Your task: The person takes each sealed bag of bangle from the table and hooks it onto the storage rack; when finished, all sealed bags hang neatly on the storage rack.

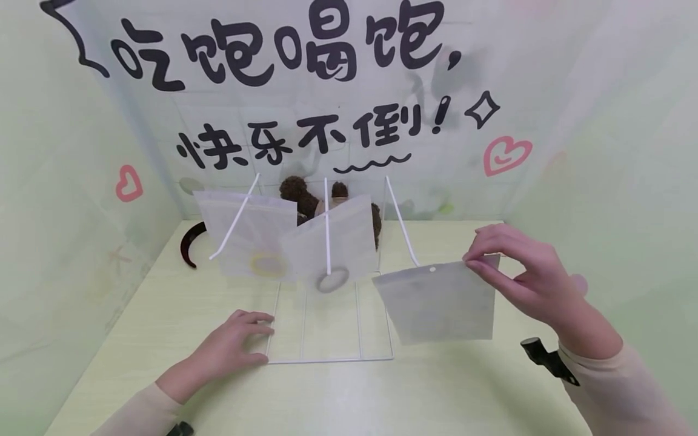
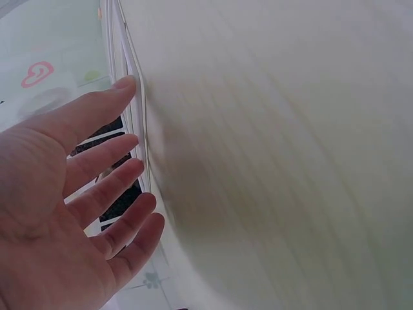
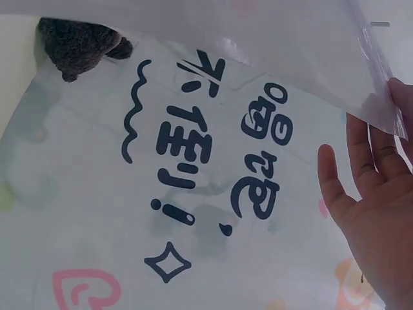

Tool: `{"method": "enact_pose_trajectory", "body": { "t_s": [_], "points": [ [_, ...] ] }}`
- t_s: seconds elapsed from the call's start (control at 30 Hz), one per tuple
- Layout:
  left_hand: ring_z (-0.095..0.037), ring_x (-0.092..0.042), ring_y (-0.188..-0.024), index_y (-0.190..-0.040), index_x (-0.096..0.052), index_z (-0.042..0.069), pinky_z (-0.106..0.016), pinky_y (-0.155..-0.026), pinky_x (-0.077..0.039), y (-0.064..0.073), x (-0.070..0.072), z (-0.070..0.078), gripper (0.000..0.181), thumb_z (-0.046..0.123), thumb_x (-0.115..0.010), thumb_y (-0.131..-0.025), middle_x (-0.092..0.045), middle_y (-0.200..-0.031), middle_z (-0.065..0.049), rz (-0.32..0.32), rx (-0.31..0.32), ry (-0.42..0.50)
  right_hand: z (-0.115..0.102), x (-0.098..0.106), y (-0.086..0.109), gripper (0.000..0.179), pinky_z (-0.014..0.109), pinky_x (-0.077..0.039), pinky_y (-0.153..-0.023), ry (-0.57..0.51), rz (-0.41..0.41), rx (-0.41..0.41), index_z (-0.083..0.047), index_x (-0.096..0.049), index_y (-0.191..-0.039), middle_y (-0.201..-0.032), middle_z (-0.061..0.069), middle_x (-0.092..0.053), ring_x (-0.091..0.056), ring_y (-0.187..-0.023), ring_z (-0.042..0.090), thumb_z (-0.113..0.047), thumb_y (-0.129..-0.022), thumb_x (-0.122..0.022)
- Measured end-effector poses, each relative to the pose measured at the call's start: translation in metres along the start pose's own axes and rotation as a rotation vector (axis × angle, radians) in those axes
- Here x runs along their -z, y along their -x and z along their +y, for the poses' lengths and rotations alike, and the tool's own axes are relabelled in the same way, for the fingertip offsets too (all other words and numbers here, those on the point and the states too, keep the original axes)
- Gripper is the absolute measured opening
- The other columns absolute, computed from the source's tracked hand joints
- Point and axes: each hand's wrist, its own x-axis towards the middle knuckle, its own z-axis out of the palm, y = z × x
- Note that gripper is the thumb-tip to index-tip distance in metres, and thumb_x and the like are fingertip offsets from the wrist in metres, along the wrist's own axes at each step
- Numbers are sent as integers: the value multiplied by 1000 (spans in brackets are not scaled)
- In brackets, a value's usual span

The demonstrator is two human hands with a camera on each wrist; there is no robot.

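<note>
A white wire rack [image 1: 329, 361] with three forward-pointing prongs stands on the table. On its left prong hangs a translucent bag [image 1: 218, 221] with a yellowish ring low in it; another bag [image 1: 354, 227] with a greyish ring hangs on the middle prong. My right hand [image 1: 526, 272] pinches the upper right corner of a third translucent bag [image 1: 442, 306], between thumb and fingers. This bag's top hole lies close to the tip of the right prong [image 1: 400, 224], apparently off it. With loosely extended fingers, my left hand [image 1: 234, 345] touches the rack's left base wire [image 2: 137, 116].
Behind the rack lies a dark brown plush toy [image 1: 294, 189], partly hidden by the bags. A dark, curved, horn-like piece [image 1: 188, 245] is on the table at the back left. Printed panels [image 1: 338, 121] enclose the back and sides.
</note>
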Motion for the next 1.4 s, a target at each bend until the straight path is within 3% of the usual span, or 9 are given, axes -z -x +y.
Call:
{"method": "enact_pose_trajectory", "body": {
  "t_s": [0.17,0.63,0.9,1.03,1.4],
  "points": [
    [-27,-58,-123,-117,-77,17,-51,-96,-57,0,1,1,48,30,-91,-74,-65,-139,1,4,-9,-6,-7,-7,-12,19,26,-50,-104,-17,32,20,9,-71,-88,-84,11,-68,-58,-87,14,-8,-97,-70],
    [-27,-58,-122,-117,-78,19,-49,-96,-58,0,3,2,47,31,-91,-73,-66,-138,3,-4,-14,-25,-10,-17,-19,22,20,-50,-91,16,108,38,13,-70,-84,-81,13,-67,-59,-89,18,-6,-94,-73],
    [-26,-58,-123,-118,-77,18,-49,-97,-57,-1,1,1,48,31,-91,-74,-65,-139,3,-5,-3,-27,-9,-21,-22,32,22,-51,-97,119,130,4,10,-70,-82,-79,11,-67,-60,-87,15,-18,-98,-72],
    [-26,-58,-123,-118,-77,18,-49,-97,-57,0,0,1,48,31,-91,-73,-65,-139,2,-1,-3,-24,-4,-21,-21,36,26,-51,-104,175,124,-24,7,-72,-83,-79,10,-69,-62,-89,13,-25,-99,-71],
    [-25,-58,-123,-118,-77,17,-49,-98,-57,0,0,1,49,33,-91,-74,-65,-140,2,-9,-6,-31,26,-18,-20,37,17,-47,-91,296,66,-60,4,-75,-90,-83,11,-69,-56,-83,15,-31,-101,-67]
  ]
}}
